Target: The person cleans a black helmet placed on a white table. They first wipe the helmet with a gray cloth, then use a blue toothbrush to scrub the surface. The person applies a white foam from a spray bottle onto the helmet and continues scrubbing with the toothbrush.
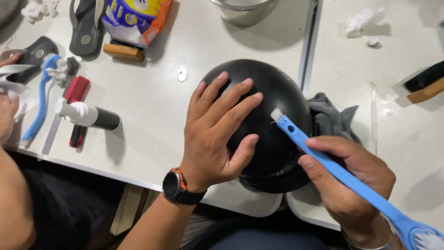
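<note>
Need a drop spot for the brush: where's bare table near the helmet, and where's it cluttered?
Bare table lies between the foam bottle and the black helmet, under the left hand. A second patch sits on the right table, between the grey cloth and the wooden brush. The far-left edge is crowded: the blue brush, the red tool and a sandal.

We see two pale counter (152, 134) tops butted edge to edge, a metal seam running down from upper centre. On the left top: black helmet (273, 139) at centre; foam pump bottle (88, 115) lying on its side at left; a blue brush (39, 106) and red-handled tool (76, 92) beside it; a sandal (85, 25), a wooden brush (124, 52) and a printed bag (136, 16) at upper left. Metal pot (243, 9) at top centre. Right top: grey cloth (330, 118), crumpled tissue (363, 21), wooden-backed brush (425, 83).
</note>
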